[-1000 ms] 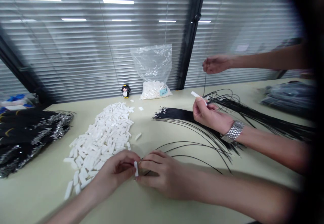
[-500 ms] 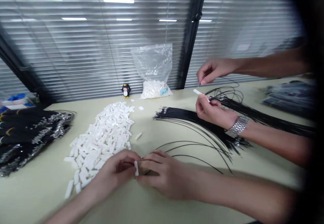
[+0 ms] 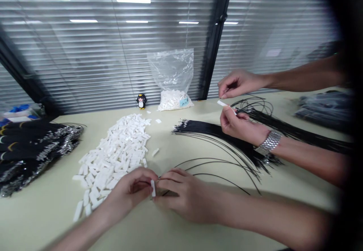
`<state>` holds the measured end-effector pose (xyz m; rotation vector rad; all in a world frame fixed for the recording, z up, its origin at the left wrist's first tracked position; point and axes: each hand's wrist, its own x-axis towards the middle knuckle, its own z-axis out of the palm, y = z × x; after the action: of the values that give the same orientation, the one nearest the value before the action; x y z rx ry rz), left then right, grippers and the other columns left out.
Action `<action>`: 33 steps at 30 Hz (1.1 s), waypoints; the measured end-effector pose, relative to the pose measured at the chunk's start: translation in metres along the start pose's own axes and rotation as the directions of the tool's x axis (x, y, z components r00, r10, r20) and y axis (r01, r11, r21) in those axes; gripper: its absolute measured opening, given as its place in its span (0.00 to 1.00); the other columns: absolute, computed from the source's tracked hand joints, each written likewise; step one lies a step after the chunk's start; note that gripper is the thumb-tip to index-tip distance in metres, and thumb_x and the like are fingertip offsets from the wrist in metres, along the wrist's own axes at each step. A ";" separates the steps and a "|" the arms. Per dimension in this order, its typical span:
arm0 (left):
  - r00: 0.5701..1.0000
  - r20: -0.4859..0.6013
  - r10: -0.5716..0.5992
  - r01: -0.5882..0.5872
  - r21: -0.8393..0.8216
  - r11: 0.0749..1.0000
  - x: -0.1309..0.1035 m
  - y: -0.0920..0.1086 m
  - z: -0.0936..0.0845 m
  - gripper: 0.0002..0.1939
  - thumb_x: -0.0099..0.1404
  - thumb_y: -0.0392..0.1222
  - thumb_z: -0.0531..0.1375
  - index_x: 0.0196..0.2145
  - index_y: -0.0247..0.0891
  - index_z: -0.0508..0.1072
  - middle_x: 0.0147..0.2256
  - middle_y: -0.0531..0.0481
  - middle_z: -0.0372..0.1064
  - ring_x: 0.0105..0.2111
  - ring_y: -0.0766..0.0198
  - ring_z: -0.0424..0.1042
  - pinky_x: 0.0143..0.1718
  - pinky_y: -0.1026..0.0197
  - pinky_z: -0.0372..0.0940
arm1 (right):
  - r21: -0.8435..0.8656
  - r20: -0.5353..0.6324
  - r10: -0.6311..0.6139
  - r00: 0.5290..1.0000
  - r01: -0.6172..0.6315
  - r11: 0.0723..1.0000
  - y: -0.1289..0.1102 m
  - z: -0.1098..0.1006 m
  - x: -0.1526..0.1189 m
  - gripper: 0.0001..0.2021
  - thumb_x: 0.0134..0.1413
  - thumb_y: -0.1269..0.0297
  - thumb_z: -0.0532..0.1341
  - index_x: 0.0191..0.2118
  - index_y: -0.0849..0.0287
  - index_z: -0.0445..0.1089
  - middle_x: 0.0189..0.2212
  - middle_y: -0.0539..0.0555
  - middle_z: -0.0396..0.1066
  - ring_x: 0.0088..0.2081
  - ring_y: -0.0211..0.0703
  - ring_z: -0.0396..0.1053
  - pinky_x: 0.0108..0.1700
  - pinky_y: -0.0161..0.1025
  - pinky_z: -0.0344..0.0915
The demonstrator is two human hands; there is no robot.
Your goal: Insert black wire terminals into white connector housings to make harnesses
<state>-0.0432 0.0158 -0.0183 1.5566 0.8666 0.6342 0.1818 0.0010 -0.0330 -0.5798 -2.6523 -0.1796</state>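
Between the thumb and fingers of my left hand (image 3: 132,190) is a small white connector (image 3: 153,188), held on end above the table. My right hand (image 3: 187,194) meets it from the other side, its fingers pinched round thin black wires (image 3: 208,161) that trail off to the right. Where the wire ends meet the connector is hidden by my fingers. To the left of my hands lies a large heap of white connectors (image 3: 121,145). A bundle of black wires (image 3: 210,127) with bare metal tips rests beyond my right hand.
Another person's two hands (image 3: 241,124) reach in from the right with a white connector (image 3: 222,103), near more black wires (image 3: 295,128). A plastic bag of white pieces (image 3: 174,99) and a penguin figure (image 3: 141,101) stand at the back. Black cable bundles (image 3: 36,149) lie far left.
The other person's upper hand has shifted slightly left and down, toward the connector in their lower hand. My two hands have hardly moved.
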 end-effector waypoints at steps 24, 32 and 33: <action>1.000 -0.002 0.003 -0.003 0.011 1.000 -0.001 0.001 0.001 0.07 0.63 0.37 0.56 0.41 0.37 0.68 0.39 0.46 0.67 0.41 0.61 0.68 0.43 0.60 0.61 | 0.007 -0.001 0.008 1.000 -0.008 1.000 0.000 0.001 0.000 0.14 0.58 0.70 0.52 0.49 0.52 0.64 0.48 0.48 0.63 0.50 0.36 0.56 0.53 0.38 0.53; 1.000 0.000 0.014 -0.014 0.013 1.000 0.000 0.001 0.001 0.07 0.63 0.37 0.56 0.40 0.36 0.68 0.38 0.46 0.67 0.40 0.61 0.68 0.42 0.59 0.61 | 0.008 0.001 -0.003 1.000 0.003 1.000 0.000 -0.001 0.000 0.14 0.59 0.70 0.51 0.49 0.54 0.64 0.48 0.50 0.63 0.50 0.37 0.55 0.53 0.39 0.53; 1.000 0.000 0.012 -0.012 0.018 1.000 0.000 0.001 0.002 0.07 0.63 0.37 0.56 0.40 0.36 0.68 0.38 0.46 0.67 0.40 0.62 0.68 0.42 0.60 0.61 | 0.004 0.002 -0.003 1.000 0.003 1.000 0.000 -0.001 0.001 0.14 0.59 0.69 0.51 0.50 0.54 0.64 0.48 0.50 0.63 0.50 0.37 0.55 0.53 0.39 0.53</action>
<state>-0.0419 0.0145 -0.0172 1.5793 0.8659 0.6367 0.1815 0.0009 -0.0320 -0.5752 -2.6552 -0.1751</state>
